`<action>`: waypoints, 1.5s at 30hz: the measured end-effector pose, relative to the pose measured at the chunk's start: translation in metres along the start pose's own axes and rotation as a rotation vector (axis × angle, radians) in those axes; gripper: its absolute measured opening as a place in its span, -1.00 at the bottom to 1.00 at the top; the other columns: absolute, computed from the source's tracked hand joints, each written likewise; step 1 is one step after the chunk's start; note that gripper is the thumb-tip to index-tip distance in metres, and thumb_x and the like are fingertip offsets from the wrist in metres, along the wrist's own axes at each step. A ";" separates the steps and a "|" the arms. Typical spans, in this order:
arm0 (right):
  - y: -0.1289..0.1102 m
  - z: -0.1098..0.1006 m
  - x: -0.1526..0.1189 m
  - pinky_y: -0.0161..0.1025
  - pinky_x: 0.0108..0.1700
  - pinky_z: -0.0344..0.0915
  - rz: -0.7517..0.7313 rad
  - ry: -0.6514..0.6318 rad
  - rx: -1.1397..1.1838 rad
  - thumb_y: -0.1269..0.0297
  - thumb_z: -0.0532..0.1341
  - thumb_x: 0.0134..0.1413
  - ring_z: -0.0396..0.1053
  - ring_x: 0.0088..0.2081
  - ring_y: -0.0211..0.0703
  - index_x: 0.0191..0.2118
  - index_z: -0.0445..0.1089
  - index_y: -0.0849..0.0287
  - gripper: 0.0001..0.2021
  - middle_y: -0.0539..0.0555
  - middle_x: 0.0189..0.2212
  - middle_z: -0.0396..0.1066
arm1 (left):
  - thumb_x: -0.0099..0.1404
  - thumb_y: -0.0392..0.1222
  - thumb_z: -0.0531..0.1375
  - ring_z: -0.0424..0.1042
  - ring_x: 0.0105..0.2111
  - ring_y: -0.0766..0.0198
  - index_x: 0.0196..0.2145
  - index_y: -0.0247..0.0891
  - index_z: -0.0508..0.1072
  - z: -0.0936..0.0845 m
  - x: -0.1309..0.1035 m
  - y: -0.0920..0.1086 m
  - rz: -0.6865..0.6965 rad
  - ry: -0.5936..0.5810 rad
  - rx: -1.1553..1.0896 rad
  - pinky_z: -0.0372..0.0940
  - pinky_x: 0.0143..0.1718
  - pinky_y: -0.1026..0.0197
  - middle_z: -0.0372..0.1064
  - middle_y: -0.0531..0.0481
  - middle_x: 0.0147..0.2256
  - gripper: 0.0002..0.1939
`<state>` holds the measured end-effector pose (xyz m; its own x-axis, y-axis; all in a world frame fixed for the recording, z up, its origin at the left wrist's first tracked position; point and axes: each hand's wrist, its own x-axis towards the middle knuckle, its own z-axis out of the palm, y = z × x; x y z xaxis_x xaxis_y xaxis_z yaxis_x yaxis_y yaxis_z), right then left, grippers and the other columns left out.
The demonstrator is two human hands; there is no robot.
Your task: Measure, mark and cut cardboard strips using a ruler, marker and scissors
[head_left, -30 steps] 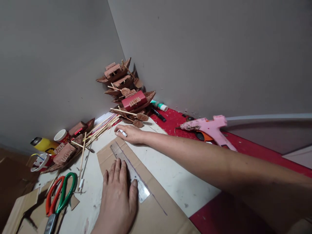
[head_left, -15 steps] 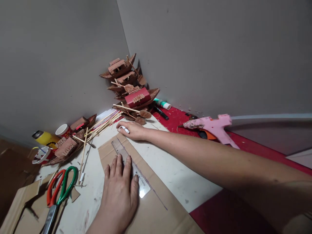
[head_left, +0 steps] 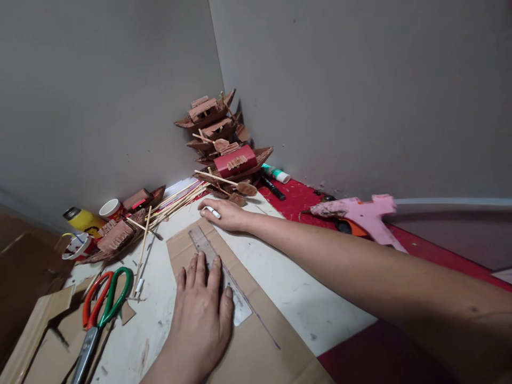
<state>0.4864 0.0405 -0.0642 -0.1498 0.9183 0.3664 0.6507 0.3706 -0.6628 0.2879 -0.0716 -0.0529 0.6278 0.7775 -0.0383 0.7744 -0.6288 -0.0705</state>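
Note:
My left hand (head_left: 204, 306) lies flat with fingers spread, pressing a clear ruler (head_left: 239, 304) onto a brown cardboard sheet (head_left: 272, 325). A dark line runs on the cardboard along the ruler's right side and on past its near end. Beyond the sheet's far edge, my right hand (head_left: 226, 214) has its fingers closed round a white pen (head_left: 214, 212); the pen's tip is hidden. The white board (head_left: 312, 298) shows beneath the cardboard.
Brown model boats (head_left: 236, 160) are stacked in the corner, with thin sticks (head_left: 176, 205) beside them. Red-and-green scissors (head_left: 106, 306) and cardboard scraps lie left, near cups and a yellow bottle (head_left: 86, 221). A pink glue gun (head_left: 364, 213) lies right, behind my right forearm.
The view has shifted slightly, so everything appears a little farther right. My left hand still rests on the ruler, and my right hand still holds the pen at the far edge.

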 end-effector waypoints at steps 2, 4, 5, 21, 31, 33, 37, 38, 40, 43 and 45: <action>0.000 0.000 0.000 -0.23 -0.09 0.21 -0.004 -0.002 0.006 0.26 0.08 0.28 0.40 -0.13 -0.09 -0.06 0.37 0.16 -0.79 0.12 -0.17 0.48 | 0.39 -0.08 -0.11 -0.06 0.32 -0.10 0.32 -0.24 0.07 0.000 0.000 0.001 -0.002 -0.001 0.002 -0.04 0.23 -0.24 -0.07 -0.33 0.33 -0.42; 0.001 0.001 0.000 -0.23 -0.09 0.21 -0.008 -0.001 0.013 0.25 0.08 0.28 0.41 -0.14 -0.11 -0.07 0.37 0.16 -0.80 0.11 -0.19 0.48 | 0.39 -0.07 -0.11 -0.06 0.32 -0.10 0.32 -0.24 0.08 0.000 0.000 0.001 -0.003 0.002 0.004 -0.04 0.23 -0.24 -0.07 -0.34 0.33 -0.42; 0.001 0.001 0.000 -0.23 -0.09 0.22 -0.009 0.000 0.018 0.25 0.09 0.28 0.41 -0.15 -0.11 -0.07 0.37 0.16 -0.80 0.10 -0.20 0.49 | 0.39 -0.06 -0.11 -0.06 0.31 -0.11 0.32 -0.25 0.08 0.000 0.000 0.001 -0.003 0.003 0.005 -0.03 0.23 -0.25 -0.07 -0.35 0.33 -0.42; 0.005 0.007 0.001 -0.22 -0.05 0.22 -0.038 0.164 0.250 0.15 0.05 0.30 0.40 -0.13 -0.13 -0.11 0.41 0.16 -0.74 0.08 -0.18 0.49 | 0.37 0.03 -0.09 -0.11 0.33 -0.12 0.29 -0.31 0.14 -0.004 0.002 -0.003 -0.009 -0.019 -0.037 -0.09 0.25 -0.24 -0.11 -0.39 0.33 -0.39; -0.010 0.010 0.004 -0.34 -0.33 0.25 0.061 0.153 0.539 0.26 0.19 0.10 0.32 -0.40 -0.26 -0.40 0.43 0.22 -0.84 -0.01 -0.49 0.40 | 0.36 0.07 -0.06 -0.11 0.33 -0.13 0.31 -0.20 0.11 -0.005 0.003 -0.008 0.015 0.001 -0.091 -0.09 0.25 -0.25 -0.08 -0.38 0.33 -0.38; -0.012 0.015 0.004 -0.37 -0.45 0.23 0.112 0.117 0.600 0.32 0.21 0.05 0.29 -0.50 -0.30 -0.39 0.41 0.22 -0.91 -0.05 -0.57 0.35 | 0.34 0.09 -0.02 -0.14 0.33 -0.14 0.28 -0.20 0.16 -0.007 0.005 -0.010 0.023 0.000 -0.126 -0.09 0.25 -0.25 -0.11 -0.40 0.33 -0.38; -0.015 0.024 0.008 -0.42 -0.64 0.17 0.239 0.053 0.699 0.38 0.16 0.04 0.22 -0.66 -0.34 -0.43 0.29 0.19 -0.94 -0.10 -0.66 0.27 | 0.32 0.11 0.02 -0.12 0.33 -0.11 0.27 -0.17 0.17 -0.008 0.007 -0.015 0.052 0.006 -0.164 -0.10 0.25 -0.23 -0.08 -0.39 0.33 -0.37; -0.016 0.025 0.010 -0.43 -0.65 0.17 0.265 0.043 0.712 0.41 0.15 0.04 0.24 -0.66 -0.34 -0.44 0.26 0.19 -0.93 -0.09 -0.66 0.29 | 0.31 0.13 0.02 -0.11 0.33 -0.09 0.29 -0.17 0.13 -0.008 0.008 -0.016 0.053 0.007 -0.167 -0.10 0.26 -0.23 -0.07 -0.38 0.32 -0.34; -0.018 0.025 0.014 -0.45 -0.67 0.19 0.301 0.017 0.727 0.45 0.14 0.03 0.27 -0.66 -0.35 -0.47 0.22 0.18 -0.89 -0.07 -0.64 0.32 | 0.30 0.16 0.02 -0.10 0.33 -0.07 0.33 -0.24 0.03 -0.008 0.008 -0.017 0.045 0.004 -0.172 -0.13 0.27 -0.21 -0.08 -0.35 0.33 -0.25; -0.023 0.026 0.021 -0.46 -0.70 0.18 0.321 -0.028 0.729 0.48 0.13 0.03 0.27 -0.68 -0.35 -0.48 0.22 0.19 -0.87 -0.05 -0.63 0.36 | 0.28 0.22 0.01 -0.11 0.33 -0.09 0.34 -0.42 -0.04 -0.009 0.008 -0.017 0.023 -0.019 -0.176 -0.18 0.30 -0.19 -0.10 -0.34 0.34 -0.14; -0.024 0.027 0.023 -0.48 -0.74 0.12 0.325 -0.043 0.717 0.51 0.14 0.02 0.25 -0.70 -0.36 -0.48 0.23 0.19 -0.87 -0.06 -0.65 0.36 | 0.26 0.23 0.02 -0.09 0.33 -0.11 0.33 -0.47 -0.01 -0.010 0.009 -0.017 0.015 -0.024 -0.179 -0.19 0.30 -0.19 -0.09 -0.33 0.33 -0.11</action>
<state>0.4469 0.0565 -0.0571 -0.0724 0.9951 0.0667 0.0300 0.0690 -0.9972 0.2812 -0.0545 -0.0424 0.6390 0.7667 -0.0621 0.7680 -0.6312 0.1085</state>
